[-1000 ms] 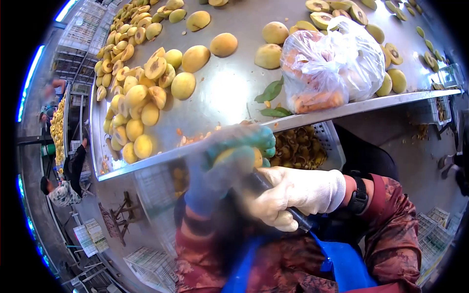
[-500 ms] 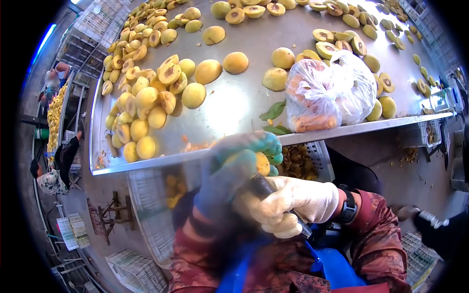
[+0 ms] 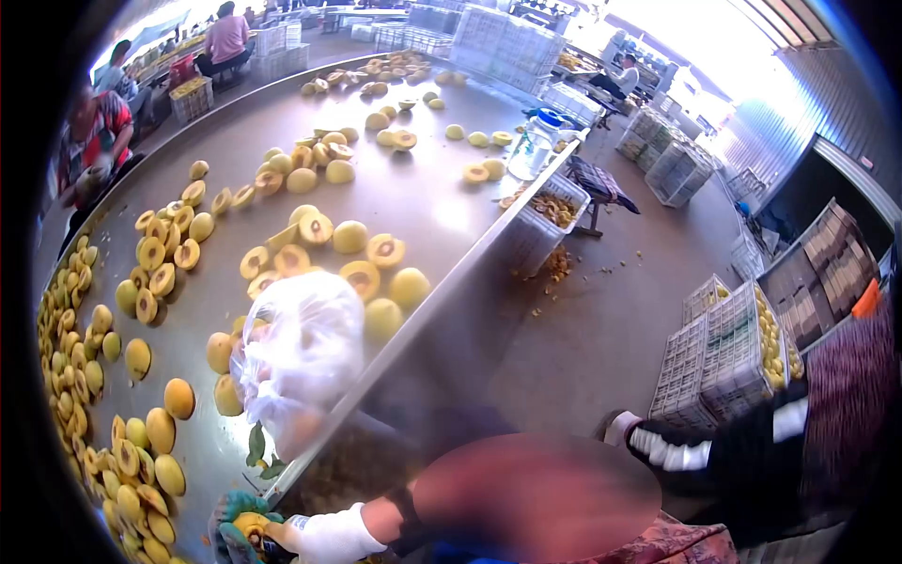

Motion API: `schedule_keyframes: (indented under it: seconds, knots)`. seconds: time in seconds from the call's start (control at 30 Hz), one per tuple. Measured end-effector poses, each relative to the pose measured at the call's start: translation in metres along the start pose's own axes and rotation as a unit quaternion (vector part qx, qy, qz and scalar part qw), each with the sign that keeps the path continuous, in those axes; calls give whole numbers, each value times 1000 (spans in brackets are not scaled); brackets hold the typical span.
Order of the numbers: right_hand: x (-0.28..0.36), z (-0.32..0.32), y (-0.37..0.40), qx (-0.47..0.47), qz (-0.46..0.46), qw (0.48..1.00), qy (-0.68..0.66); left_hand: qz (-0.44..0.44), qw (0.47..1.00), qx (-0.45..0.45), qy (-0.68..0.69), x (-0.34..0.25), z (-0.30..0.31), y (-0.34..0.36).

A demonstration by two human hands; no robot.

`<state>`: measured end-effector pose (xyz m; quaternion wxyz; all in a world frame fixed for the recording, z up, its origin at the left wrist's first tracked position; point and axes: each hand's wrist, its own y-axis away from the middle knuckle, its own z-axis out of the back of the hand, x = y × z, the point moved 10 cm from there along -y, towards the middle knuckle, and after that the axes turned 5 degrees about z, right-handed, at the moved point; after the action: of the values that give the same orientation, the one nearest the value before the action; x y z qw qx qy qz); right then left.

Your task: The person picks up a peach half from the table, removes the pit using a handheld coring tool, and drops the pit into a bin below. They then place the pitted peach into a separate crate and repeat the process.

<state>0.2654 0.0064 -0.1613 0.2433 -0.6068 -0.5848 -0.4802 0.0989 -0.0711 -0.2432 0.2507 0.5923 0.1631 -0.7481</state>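
At the bottom left, my left hand [image 3: 225, 534], in a green and blue glove, is closed around a yellow peach [image 3: 250, 523]. My right hand [image 3: 329, 534], in a white glove, meets it from the right with its fingertips at the fruit. Its fingers look closed; the dark-handled tool seen in it earlier is hidden now. Both hands are by the near edge of the metal table [image 3: 442, 235]. Above them lie green leaves [image 3: 256, 446] and a knotted clear plastic bag [image 3: 305, 338]. Peach halves [image 3: 150, 461] are heaped to the left.
A jar with a blue lid [image 3: 532, 146] stands at the table's right edge, above a crate of scraps [image 3: 540, 230]. Stacked crates of peaches [image 3: 719, 352] and a person's leg [image 3: 752, 461] are at right. A co-worker [image 3: 99, 141] sits across the table.
My view has swung to the right and up, so my hands appear lower and further left in it. The tool has gone out of sight; the peach remains in my left hand.
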Motion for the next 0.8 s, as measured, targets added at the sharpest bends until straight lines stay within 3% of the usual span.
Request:
schedule_keyframes:
  seconds: [0.03,0.1,0.13,0.17,0.2,0.23,0.3,0.33,0.37,0.4,0.47,0.5,0.53,0.63,0.73,0.77,0.8]
  knots:
    - [3,5,-2,-11,30,999,0,0,997,-12,-80,-17,-7,-1]
    - [1,15,-6,-51,115,992,28,48,989,19,141,-24,-25,-2]
    - [16,33,3,-142,197,957,158,74,968,7,240,-43,-35,-2]
    - [21,26,8,-116,133,954,242,85,949,65,296,-45,-47,2]
    - [32,27,15,-74,79,940,325,74,964,17,254,-68,-51,10]
    - [38,26,17,-68,99,914,389,-35,999,-9,8,-98,-52,12]
    - [52,28,23,-67,140,845,511,-10,999,-14,33,-130,-60,12]
    - [66,22,30,-83,206,806,548,-63,995,-21,-71,-158,-64,13]
    - [62,22,30,-106,238,794,549,-121,991,-35,-51,-161,-58,10]
    - [62,21,29,-134,270,776,554,31,990,-51,126,-120,-48,5]
    - [53,18,20,-66,243,822,511,90,935,-20,341,-101,-47,-3]
    - [50,19,18,-56,245,830,498,104,924,-44,364,-102,-43,-5]
    - [46,19,17,-46,244,838,485,105,924,-48,365,-102,-39,-5]
    - [17,22,10,20,122,805,580,111,912,-45,392,-99,-37,-6]
    - [46,12,14,-4,191,845,500,111,935,-20,335,-112,-46,-4]
    - [64,4,17,-22,230,812,536,40,964,6,264,-128,-50,-4]
    - [60,7,12,-36,207,809,549,43,968,3,246,-128,-53,-3]
